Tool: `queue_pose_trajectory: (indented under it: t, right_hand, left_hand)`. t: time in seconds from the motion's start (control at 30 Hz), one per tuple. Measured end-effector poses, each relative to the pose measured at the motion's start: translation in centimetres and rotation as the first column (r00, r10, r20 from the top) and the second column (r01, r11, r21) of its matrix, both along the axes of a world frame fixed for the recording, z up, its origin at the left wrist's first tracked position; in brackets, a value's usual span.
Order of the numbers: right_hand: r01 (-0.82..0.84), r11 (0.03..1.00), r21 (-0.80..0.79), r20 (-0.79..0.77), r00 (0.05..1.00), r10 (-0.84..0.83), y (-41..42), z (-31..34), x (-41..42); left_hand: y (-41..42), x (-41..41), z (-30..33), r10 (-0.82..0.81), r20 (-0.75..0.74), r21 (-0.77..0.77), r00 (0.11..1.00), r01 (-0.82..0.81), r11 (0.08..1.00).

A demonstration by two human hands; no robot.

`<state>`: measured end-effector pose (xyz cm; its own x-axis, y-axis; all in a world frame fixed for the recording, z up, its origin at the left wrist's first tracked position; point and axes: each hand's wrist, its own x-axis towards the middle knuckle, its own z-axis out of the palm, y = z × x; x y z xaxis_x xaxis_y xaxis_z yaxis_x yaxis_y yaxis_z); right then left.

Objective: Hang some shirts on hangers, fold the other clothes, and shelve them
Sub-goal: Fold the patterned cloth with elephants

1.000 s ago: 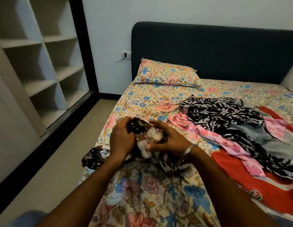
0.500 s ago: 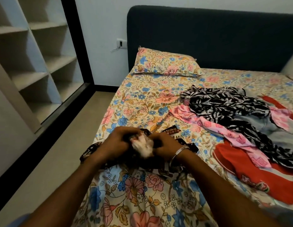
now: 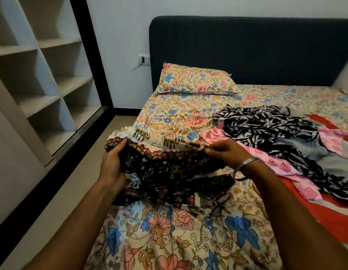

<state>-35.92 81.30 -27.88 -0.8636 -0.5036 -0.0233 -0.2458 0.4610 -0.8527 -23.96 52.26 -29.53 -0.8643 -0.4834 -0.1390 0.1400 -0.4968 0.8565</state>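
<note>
Printed garment [image 3: 169, 166] soft matt cloth; bangle [image 3: 245, 166] shiny metal; headboard [image 3: 247, 51] matt fabric.

Two hands: left [image 3: 112, 164], right [image 3: 225, 152]. One bangle [image 3: 245, 166]. One pillow [image 3: 196, 79] at the bed's [image 3: 169, 240] head edge. Five garments: patterned [image 3: 169, 166], zebra-print [image 3: 266, 125], pink [image 3: 282, 166], grey [image 3: 325, 152], red [image 3: 325, 207]. One wall socket [image 3: 144, 59].

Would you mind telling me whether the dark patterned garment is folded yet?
Not folded: the left hand and right hand grip the dark patterned garment stretched at its gathered edge, the rest bunched on the bed.
</note>
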Motion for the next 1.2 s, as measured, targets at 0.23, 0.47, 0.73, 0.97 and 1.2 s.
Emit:
queue_pose_trajectory:
  t: [0.23,0.47,0.73,0.97,1.2]
  right_hand:
    - [0.107,0.941,-0.322,0.305,0.952,-0.004,-1.9,1.4,1.1]
    - [-0.213,0.965,0.153,0.277,0.947,0.165,-1.8,1.8,2.6]
    - [0.54,0.692,-0.48,0.643,0.753,-0.141,-0.9,2.8,0.2]
    - [0.488,0.745,-0.455,0.495,0.834,-0.245,-1.4,3.5,0.1]
    - [0.511,0.739,-0.439,0.422,0.843,-0.332,-2.2,3.4,0.5]
  left_hand:
    - [0.6,0.7,0.6,0.1,-0.018,-0.36,0.995,-0.1,0.928]
    - [1.9,1.1,1.6,-0.023,-0.053,-0.404,0.998,-0.001,0.915]
    - [0.3,0.8,1.8,0.134,-0.023,-0.179,0.991,-0.136,0.974]
    - [0.4,1.0,2.5,0.125,-0.083,-0.201,0.989,-0.14,0.97]
    - [1.8,1.0,2.2,0.122,-0.049,-0.289,0.991,-0.131,0.948]
